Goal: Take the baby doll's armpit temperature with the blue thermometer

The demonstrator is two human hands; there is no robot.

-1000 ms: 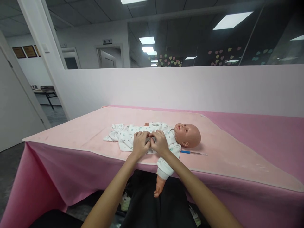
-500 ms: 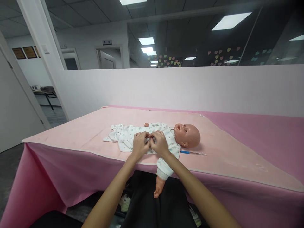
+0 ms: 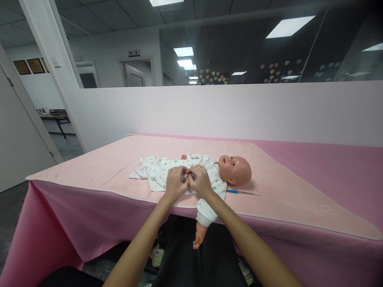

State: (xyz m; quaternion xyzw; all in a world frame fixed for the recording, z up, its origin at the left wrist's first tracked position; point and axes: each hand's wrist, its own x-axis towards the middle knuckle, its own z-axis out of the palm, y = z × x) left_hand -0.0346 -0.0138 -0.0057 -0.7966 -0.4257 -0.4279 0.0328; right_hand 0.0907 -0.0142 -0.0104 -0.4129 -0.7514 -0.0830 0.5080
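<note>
Left hand (image 3: 176,184): fingers curled, fingertips over the front of a white printed garment (image 3: 158,174). Right hand (image 3: 200,181): likewise curled, fingertips meeting or nearly meeting those of the left. Whether either is closed on the cloth or on something small cannot be told; the fingers cover the spot.

Baby doll (image 3: 213,172), dressed in the garment: on its back, torso directly beneath both hands; bald head to the right, garment's lower end to the left; near arm (image 3: 201,231) hanging over the front edge, above the person's dark-clothed lap.

Blue-handled slender tool (image 3: 236,191): beside the doll's near shoulder.

Tabletop (image 3: 287,207): pale pink cover over deeper pink cloth (image 3: 101,215).

Room: white wall (image 3: 209,111), glass panel (image 3: 239,52) above, heart-shaped stickers (image 3: 209,76), white door (image 3: 24,135) at left.
</note>
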